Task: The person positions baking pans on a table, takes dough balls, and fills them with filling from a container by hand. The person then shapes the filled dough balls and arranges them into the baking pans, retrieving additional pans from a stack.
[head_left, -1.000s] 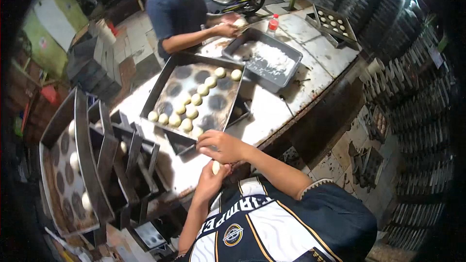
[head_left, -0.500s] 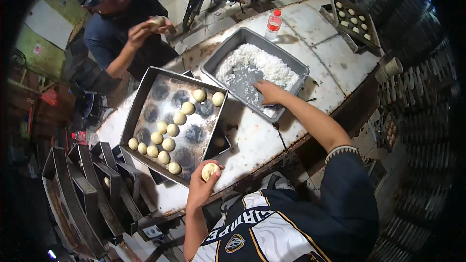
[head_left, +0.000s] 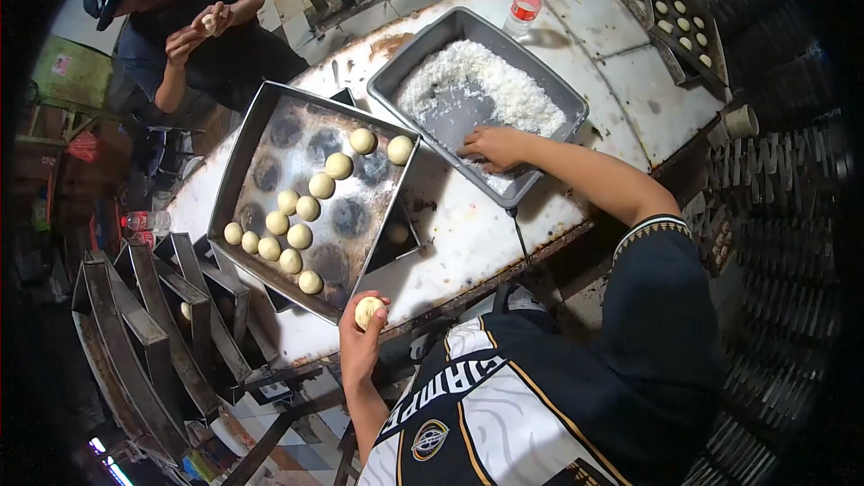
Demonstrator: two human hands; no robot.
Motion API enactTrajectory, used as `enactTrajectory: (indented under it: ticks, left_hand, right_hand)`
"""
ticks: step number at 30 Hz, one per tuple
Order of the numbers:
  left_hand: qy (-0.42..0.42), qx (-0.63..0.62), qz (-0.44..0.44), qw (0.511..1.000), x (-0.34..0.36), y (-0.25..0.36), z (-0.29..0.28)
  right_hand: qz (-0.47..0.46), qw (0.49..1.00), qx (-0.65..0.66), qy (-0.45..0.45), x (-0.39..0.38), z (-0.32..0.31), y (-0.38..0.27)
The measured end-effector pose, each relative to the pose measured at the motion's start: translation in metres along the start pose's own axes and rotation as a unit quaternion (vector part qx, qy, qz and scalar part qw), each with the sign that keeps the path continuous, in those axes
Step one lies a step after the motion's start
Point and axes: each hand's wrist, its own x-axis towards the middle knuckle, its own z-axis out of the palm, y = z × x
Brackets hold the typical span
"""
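Observation:
A piece of pale dough (head_left: 369, 312) is held in my left hand (head_left: 358, 351), fingers wrapped round it and thumb at its side, by the near corner of the metal baking tray (head_left: 236, 182). Several round dough balls (head_left: 310, 282) lie in that tray in a slanting line. My right hand (head_left: 497, 148) is down in the near end of a grey plastic tub (head_left: 402, 69), its fingers curled onto the tub's bottom among white crumbly flakes (head_left: 531, 101). What its fingertips grip is hidden. Most of the flakes are heaped along the tub's far and right sides.
Across the table a co-worker (head_left: 202, 27) works a small piece of dough with both hands. A red-capped bottle (head_left: 524, 7) stands behind the tub. Another tray of dough balls (head_left: 681, 27) sits at the far right. Empty-looking metal trays (head_left: 148, 324) stand on edge at left.
My right hand has shifted slightly left in the tub, its fingers now more curled. My left hand still holds the dough. The co-worker's hands have lowered and moved left as the view shifted.

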Motion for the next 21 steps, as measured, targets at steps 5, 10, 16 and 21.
enactTrajectory:
  ticks: [5, 10, 16, 21]
  left_hand:
    - [0.014, 0.004, 0.001, 1.000, 0.000, 0.005, -0.003]
    - [0.035, -0.016, 0.011, 0.999, -0.006, 0.001, -0.001]
    - [0.039, -0.123, -0.016, 0.991, -0.015, -0.009, 0.007]
    - [0.061, -0.105, -0.002, 0.993, -0.021, -0.015, 0.008]
  right_hand:
    - [0.041, 0.995, 0.088, 0.014, 0.005, 0.006, -0.005]
    - [0.021, 0.992, 0.115, 0.052, 0.014, 0.030, 0.000]
    - [0.023, 0.996, 0.077, -0.047, 0.027, 0.033, 0.011]
    - [0.034, 0.987, 0.063, 0.146, 0.040, 0.026, 0.006]
